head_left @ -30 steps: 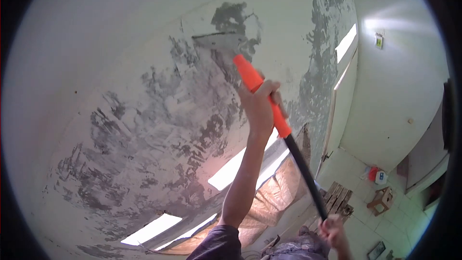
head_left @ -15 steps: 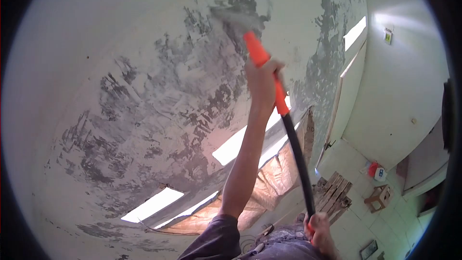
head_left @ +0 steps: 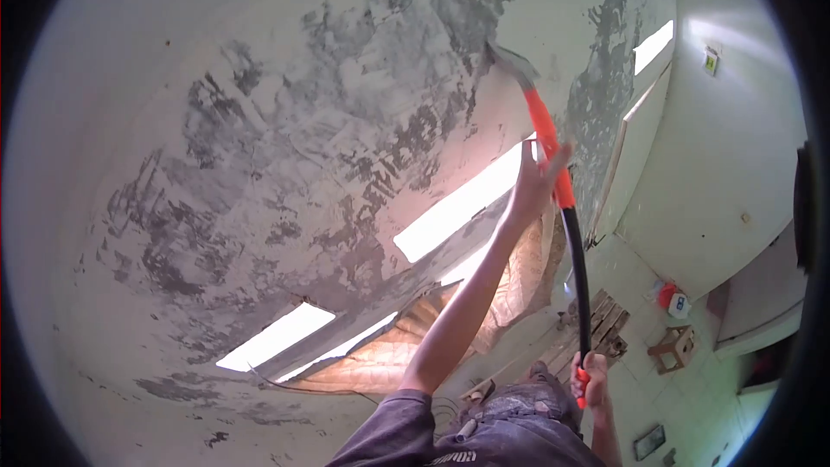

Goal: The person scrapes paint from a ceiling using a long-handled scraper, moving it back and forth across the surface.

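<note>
I hold a long-handled scraper with an orange and black handle. Its metal blade touches or nearly touches the patchy surface, where white coating is partly off and grey shows. Around the upper orange section is my left hand, its grip loose, with thumb and fingers on either side of the handle. Lower down, near my waist, my right hand wraps the handle's orange end.
Bright window openings lie below the patchy surface, beside brownish sheeting. Wooden boards, a small stool and a red and white container are on the tiled floor at lower right. A door stands at the right.
The scraper's blade has come down and to the right along the surface. My left hand has moved down and right, its fingers looser; my right hand has shifted slightly up and right.
</note>
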Action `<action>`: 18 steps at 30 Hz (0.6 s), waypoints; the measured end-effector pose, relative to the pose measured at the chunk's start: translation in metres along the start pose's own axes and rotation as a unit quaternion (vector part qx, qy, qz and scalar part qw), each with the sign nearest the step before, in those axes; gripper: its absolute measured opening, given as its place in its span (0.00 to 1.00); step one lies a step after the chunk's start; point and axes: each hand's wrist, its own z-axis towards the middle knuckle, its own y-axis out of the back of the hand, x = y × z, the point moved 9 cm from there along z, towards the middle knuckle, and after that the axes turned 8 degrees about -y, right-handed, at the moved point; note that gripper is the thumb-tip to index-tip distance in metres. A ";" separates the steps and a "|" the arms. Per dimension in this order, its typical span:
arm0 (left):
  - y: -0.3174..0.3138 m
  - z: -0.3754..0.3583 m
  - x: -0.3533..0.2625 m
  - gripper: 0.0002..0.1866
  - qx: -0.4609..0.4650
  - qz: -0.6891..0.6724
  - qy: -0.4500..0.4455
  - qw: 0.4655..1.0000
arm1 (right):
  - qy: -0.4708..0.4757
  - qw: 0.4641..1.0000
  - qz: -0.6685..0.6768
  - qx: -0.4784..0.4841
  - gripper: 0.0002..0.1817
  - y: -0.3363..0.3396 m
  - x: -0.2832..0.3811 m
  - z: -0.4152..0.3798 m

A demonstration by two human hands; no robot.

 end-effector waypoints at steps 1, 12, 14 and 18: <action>0.000 -0.039 0.020 0.23 0.009 -0.051 0.048 0.997 | 0.005 1.000 -0.020 -0.018 0.32 0.029 -0.010 0.000; 0.280 -0.832 0.172 0.30 0.003 0.365 0.833 0.415 | -0.161 0.897 -0.210 -0.353 0.24 0.262 -0.198 -0.026; 0.282 -0.985 0.156 0.24 -0.252 0.109 0.851 0.449 | -0.216 0.855 -0.263 -0.392 0.24 0.284 -0.208 -0.037; 0.292 -1.001 0.056 0.15 -0.419 0.159 0.722 0.527 | -0.287 0.830 -0.419 -0.232 0.18 0.335 -0.242 -0.046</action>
